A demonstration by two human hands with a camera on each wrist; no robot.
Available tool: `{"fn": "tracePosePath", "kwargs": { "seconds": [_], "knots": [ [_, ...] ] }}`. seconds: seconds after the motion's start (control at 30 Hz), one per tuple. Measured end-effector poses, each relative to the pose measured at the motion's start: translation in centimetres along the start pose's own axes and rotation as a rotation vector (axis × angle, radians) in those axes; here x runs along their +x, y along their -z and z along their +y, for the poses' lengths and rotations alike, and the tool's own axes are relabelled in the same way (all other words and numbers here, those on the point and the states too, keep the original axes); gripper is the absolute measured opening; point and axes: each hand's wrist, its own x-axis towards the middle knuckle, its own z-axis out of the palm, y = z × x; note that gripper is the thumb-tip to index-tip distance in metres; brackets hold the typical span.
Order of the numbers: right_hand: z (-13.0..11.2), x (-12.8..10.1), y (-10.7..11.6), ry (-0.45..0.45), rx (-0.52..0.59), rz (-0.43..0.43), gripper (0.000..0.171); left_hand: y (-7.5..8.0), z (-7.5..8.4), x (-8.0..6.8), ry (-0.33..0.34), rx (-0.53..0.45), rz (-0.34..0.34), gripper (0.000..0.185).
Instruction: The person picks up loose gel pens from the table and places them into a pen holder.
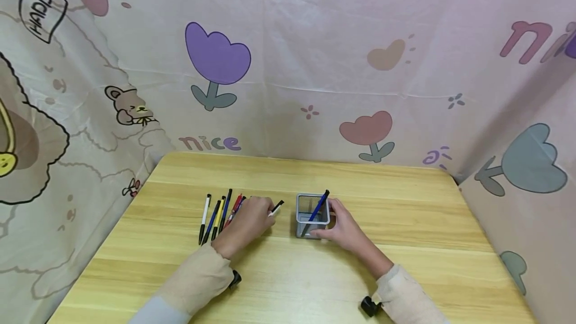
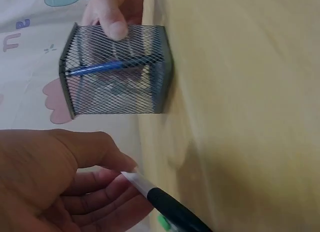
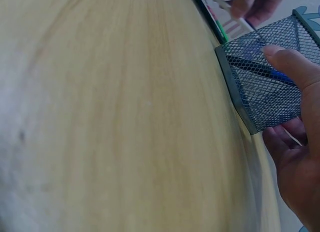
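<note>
A grey mesh pen holder (image 1: 312,215) (image 2: 117,70) (image 3: 267,76) stands on the wooden table (image 1: 405,234). One blue pen (image 1: 318,206) (image 2: 95,68) leans inside it. My right hand (image 1: 344,228) (image 3: 295,137) grips the holder's right side, thumb on its near wall. My left hand (image 1: 247,223) (image 2: 75,182) pinches a white and black pen (image 1: 276,208) (image 2: 165,202) just left of the holder. A row of several pens (image 1: 218,214) lies under and left of the left hand.
Printed cloth walls (image 1: 288,64) close in the table on the left, back and right. Bare wood stretches along the table's front (image 1: 292,289) and its right side.
</note>
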Motion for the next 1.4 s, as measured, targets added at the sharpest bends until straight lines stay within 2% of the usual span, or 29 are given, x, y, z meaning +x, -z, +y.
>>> {"fn": "tracePosePath", "kwargs": {
  "seconds": [0.37, 0.57, 0.97, 1.4],
  "knots": [
    [0.3, 0.0, 0.0, 0.025, 0.041, -0.013, 0.086, 1.9, 2.6, 1.0, -0.081, -0.059, 0.11, 0.006],
    [0.4, 0.0, -0.1, 0.041, 0.038, -0.003, 0.085, 2.9, 4.3, 1.6, -0.153, -0.042, 0.165, 0.008],
    [0.6, 0.1, -0.1, 0.05, 0.03, -0.009, 0.083, 3.2, 6.5, 2.5, -0.311, -0.039, 0.286, 0.003],
    [0.8, 0.1, 0.0, 0.061, 0.034, -0.011, 0.08, 4.2, 8.7, 3.0, -0.42, -0.105, 0.344, 0.006]
  ]
}}
